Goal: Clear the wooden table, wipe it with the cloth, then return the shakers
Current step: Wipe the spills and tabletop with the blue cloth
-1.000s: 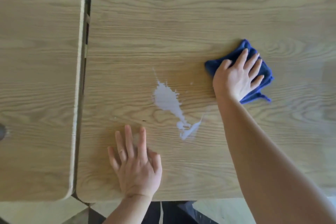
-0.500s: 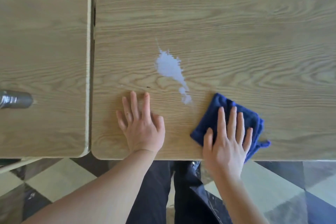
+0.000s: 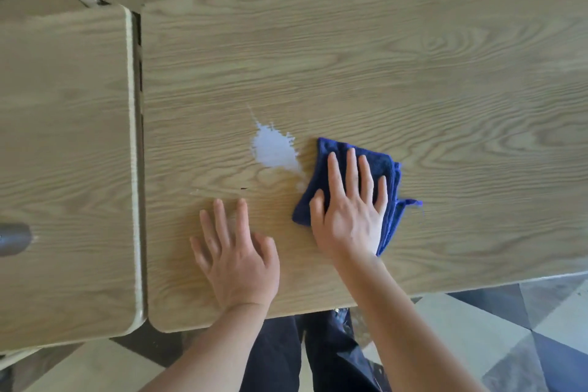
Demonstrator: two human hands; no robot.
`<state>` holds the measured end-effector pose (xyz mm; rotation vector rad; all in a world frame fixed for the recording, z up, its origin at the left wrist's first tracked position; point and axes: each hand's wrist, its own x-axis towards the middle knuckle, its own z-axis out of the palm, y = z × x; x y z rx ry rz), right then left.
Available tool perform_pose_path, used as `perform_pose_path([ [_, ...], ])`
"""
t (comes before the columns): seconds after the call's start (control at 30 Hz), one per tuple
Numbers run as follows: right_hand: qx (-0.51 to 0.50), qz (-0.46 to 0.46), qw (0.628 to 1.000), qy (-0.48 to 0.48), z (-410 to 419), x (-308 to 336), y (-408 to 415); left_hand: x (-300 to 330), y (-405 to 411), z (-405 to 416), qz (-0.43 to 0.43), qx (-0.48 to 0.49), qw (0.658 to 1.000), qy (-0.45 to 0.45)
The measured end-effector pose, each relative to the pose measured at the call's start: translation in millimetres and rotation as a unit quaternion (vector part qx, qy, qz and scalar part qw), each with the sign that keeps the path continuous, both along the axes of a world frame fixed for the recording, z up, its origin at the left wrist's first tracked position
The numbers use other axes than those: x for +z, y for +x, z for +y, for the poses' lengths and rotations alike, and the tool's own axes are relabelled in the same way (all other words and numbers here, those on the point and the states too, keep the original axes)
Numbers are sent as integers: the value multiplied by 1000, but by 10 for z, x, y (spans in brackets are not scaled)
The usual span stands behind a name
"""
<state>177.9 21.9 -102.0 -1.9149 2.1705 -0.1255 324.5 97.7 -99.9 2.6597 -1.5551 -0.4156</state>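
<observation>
Both flat: right hand (image 3: pixel 350 213) (on cloth (image 3: pixel 378 165)).

The right hand (image 3: pixel 350 210) hides much of the cloth (image 3: pixel 378 162). A grey object (image 3: pixel 14 239) is cut off at the left edge, unidentifiable.
</observation>
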Motion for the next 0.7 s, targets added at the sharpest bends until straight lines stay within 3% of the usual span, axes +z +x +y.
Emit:
perform_pose_path([
  [0.17,-58,-33,998,-2,-710,19,-27,-5,18,8,-6,-3,1000,12],
  [0.37,-58,-41,997,-1,-662,7,19,-2,2,2,-10,6,1000,10],
  [0.7,112,-33,993,17,854,22,-92,34,-27,-20,-6,11,1000,-17],
])
